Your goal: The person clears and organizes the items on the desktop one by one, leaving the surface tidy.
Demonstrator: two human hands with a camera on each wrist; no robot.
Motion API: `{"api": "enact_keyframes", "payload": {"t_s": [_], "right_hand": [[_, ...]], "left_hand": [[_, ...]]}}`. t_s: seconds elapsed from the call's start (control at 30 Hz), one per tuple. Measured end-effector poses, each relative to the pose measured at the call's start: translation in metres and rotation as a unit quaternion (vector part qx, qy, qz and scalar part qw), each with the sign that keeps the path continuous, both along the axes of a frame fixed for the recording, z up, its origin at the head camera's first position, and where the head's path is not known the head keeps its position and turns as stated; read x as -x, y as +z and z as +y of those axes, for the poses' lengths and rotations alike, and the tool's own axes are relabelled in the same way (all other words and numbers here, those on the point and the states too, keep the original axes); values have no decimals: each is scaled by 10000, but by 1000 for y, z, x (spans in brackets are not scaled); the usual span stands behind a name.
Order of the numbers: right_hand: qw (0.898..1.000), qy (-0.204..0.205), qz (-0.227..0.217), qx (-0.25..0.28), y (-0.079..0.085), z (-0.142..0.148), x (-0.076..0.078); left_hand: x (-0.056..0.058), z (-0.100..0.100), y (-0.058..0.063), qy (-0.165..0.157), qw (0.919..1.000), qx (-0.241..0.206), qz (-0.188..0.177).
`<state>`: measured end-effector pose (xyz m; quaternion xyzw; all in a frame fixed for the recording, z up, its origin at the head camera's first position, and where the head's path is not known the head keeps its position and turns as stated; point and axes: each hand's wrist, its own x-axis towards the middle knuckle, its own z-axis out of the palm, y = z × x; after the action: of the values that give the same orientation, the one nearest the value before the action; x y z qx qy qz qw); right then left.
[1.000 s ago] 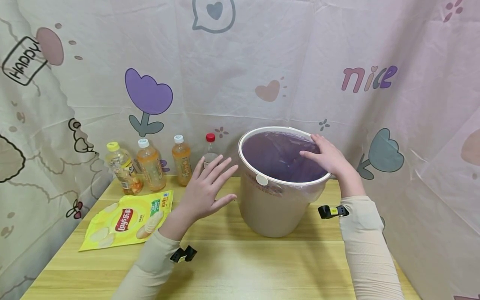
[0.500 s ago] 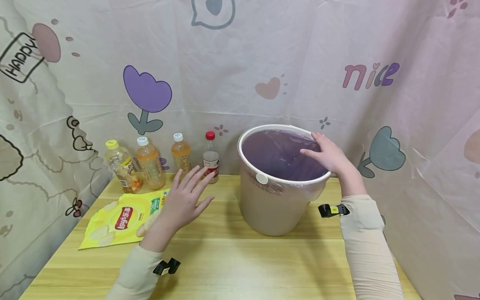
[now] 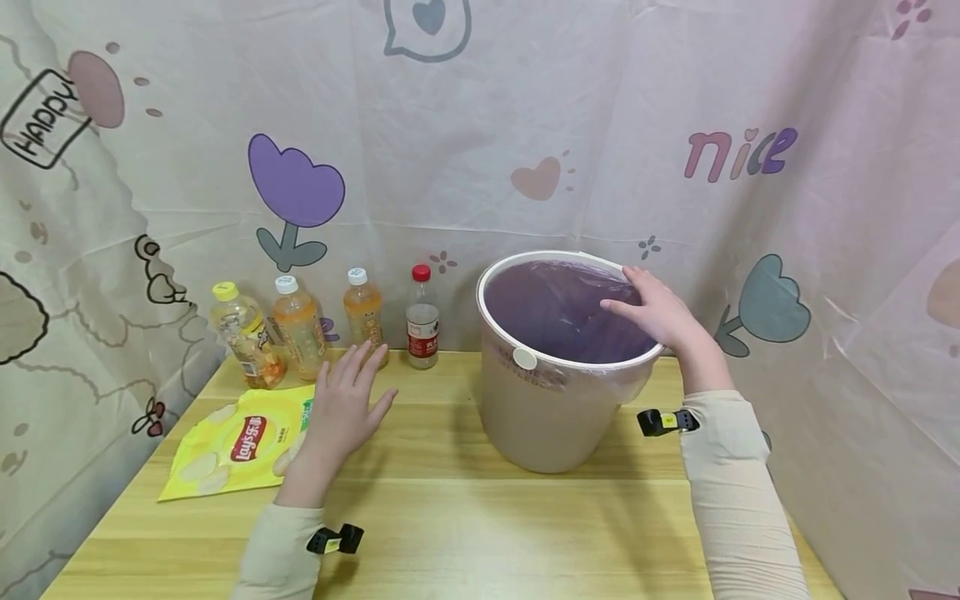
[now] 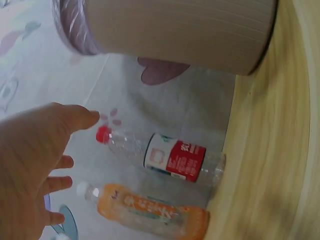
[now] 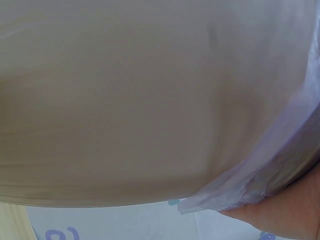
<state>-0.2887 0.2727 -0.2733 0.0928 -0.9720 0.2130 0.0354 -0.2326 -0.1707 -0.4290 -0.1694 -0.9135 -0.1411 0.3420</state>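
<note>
My left hand (image 3: 347, 408) hovers with fingers spread, holding nothing. It overlaps the right end of a yellow Lay's chip bag (image 3: 236, 446) in the head view. Its fingertips overlap the lower part of an orange-labelled bottle (image 3: 363, 304) with a white cap. Just right of that stands a clear bottle (image 3: 422, 329) with a red cap and a red-and-white label. My right hand (image 3: 666, 318) rests on the right rim of a beige trash can (image 3: 547, 425), fingers extended and thumb reaching over the opening. A thin purplish plastic liner (image 3: 555, 308) covers the can's inside and folds over its rim.
At the back left of the wooden table (image 3: 465, 533) stand another white-capped orange bottle (image 3: 300, 325) and a yellow-capped bottle (image 3: 247, 337). A printed curtain (image 3: 465, 183) hangs close behind them and along both sides.
My left hand has moved left and slightly down, away from the trash can and the red-capped bottle, which now shows fully. The right hand stays on the rim.
</note>
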Motion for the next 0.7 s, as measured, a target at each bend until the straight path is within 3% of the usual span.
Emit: {"api": "enact_keyframes", "payload": {"t_s": [0.13,0.23,0.4,0.7], "right_hand": [[10000,22,22,4,-1,0,1],[10000,41,35,-3,-1,-1,1],[10000,39,41,-19,-2,-1,0],[10000,4,6,0,-1,1,0]], "left_hand": [[1,-4,-6,337,9967,-363,-640],[1,-7,-11,549,9894,-594,-1204],[0,-13,-20,798,9739,-817,-1964],[0,-23,-33,1071,9405,-1259,-2968]]}}
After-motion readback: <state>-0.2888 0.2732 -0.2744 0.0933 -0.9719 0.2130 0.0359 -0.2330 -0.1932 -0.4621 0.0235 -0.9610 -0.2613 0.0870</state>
